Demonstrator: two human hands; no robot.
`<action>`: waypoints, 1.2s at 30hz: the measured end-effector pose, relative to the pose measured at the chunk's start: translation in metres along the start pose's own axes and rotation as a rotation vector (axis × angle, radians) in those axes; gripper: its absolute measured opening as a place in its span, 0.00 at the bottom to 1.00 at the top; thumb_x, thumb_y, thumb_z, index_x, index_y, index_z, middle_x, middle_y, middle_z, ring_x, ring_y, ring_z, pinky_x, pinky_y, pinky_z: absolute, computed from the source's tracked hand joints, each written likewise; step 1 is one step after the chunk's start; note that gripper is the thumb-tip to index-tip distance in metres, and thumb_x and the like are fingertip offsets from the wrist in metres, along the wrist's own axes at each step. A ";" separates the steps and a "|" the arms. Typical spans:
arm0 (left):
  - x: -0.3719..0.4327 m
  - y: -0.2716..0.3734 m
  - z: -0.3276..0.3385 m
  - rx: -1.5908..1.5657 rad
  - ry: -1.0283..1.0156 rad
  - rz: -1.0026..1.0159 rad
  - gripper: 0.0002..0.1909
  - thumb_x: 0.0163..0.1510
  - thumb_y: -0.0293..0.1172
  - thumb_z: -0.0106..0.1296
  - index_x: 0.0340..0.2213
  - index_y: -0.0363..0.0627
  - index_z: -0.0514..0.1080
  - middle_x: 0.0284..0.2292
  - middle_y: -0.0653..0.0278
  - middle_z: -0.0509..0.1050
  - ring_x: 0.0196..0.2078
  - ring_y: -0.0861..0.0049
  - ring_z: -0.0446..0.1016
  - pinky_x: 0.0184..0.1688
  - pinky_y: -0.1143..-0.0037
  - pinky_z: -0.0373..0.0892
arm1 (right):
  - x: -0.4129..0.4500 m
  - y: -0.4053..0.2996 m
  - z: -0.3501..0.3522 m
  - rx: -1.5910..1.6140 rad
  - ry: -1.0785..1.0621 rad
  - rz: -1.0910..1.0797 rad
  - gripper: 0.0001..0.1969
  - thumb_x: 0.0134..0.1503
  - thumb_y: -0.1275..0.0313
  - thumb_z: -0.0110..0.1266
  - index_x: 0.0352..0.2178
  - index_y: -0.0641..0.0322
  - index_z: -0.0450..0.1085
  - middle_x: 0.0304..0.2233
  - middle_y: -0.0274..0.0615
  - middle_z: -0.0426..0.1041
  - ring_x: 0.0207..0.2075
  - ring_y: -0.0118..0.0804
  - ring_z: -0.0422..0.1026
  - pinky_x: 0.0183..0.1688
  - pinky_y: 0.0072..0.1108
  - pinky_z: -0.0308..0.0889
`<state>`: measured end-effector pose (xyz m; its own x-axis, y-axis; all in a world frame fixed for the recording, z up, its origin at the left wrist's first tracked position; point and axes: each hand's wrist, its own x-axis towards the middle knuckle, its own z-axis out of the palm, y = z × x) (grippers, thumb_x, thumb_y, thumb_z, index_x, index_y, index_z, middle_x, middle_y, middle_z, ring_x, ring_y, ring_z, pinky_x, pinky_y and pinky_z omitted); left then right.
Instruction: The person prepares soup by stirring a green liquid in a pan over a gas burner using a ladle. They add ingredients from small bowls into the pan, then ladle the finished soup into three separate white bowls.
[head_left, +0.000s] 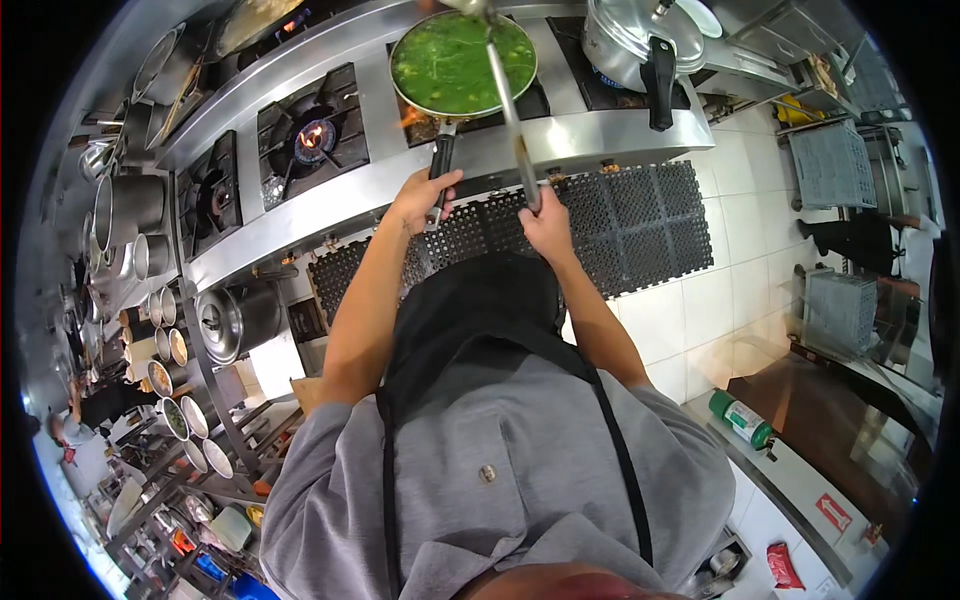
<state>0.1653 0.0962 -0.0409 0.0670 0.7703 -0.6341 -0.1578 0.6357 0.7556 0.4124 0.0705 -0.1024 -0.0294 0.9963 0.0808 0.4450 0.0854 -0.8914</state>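
My left hand (430, 198) grips the black handle (442, 155) of a frying pan that sits on a stove burner. Bright green liquid food with paler lumps (450, 64) fills the pan, and orange flame shows at its lower left edge. In my right hand (547, 225) is the end of a long metal ladle or spoon (510, 105). Its shaft crosses over the pan's right side. The head is at the top edge of the view, above the pan's far rim, and only partly visible.
A lit burner (313, 141) is left of the pan. On the right, a pressure cooker (622, 49) stands over blue flame, its handle jutting past the stove front. A black rubber mat (637, 225) lies on the floor. Other people are at the far left and far right.
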 end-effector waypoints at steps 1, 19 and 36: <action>0.000 0.000 0.001 0.056 -0.043 -0.014 0.15 0.56 0.39 0.58 0.31 0.41 0.66 0.20 0.68 0.68 0.19 0.81 0.69 0.17 0.80 0.65 | 0.008 0.001 0.009 -0.074 0.029 -0.036 0.11 0.49 0.71 0.56 0.33 0.64 0.64 0.18 0.50 0.70 0.22 0.55 0.73 0.28 0.35 0.67; 0.004 -0.001 0.007 0.057 -0.010 -0.046 0.08 0.54 0.27 0.51 0.28 0.43 0.60 0.15 0.70 0.63 0.12 0.81 0.62 0.13 0.75 0.61 | 0.011 0.040 0.065 -0.278 -0.064 0.285 0.25 0.49 0.71 0.54 0.51 0.65 0.65 0.34 0.65 0.74 0.39 0.65 0.73 0.42 0.44 0.68; 0.011 -0.216 -0.189 0.162 0.178 -0.177 0.23 0.55 0.48 0.53 0.34 0.34 0.71 0.25 0.52 0.76 0.28 0.70 0.77 0.28 0.71 0.73 | 0.001 -0.056 0.013 -0.182 0.035 0.260 0.09 0.46 0.73 0.50 0.28 0.68 0.63 0.20 0.55 0.68 0.24 0.52 0.71 0.32 0.35 0.66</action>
<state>0.0144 -0.0420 -0.2426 -0.0967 0.6352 -0.7662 0.0009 0.7699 0.6382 0.3757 0.0666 -0.0585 0.1357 0.9832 -0.1217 0.5862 -0.1787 -0.7902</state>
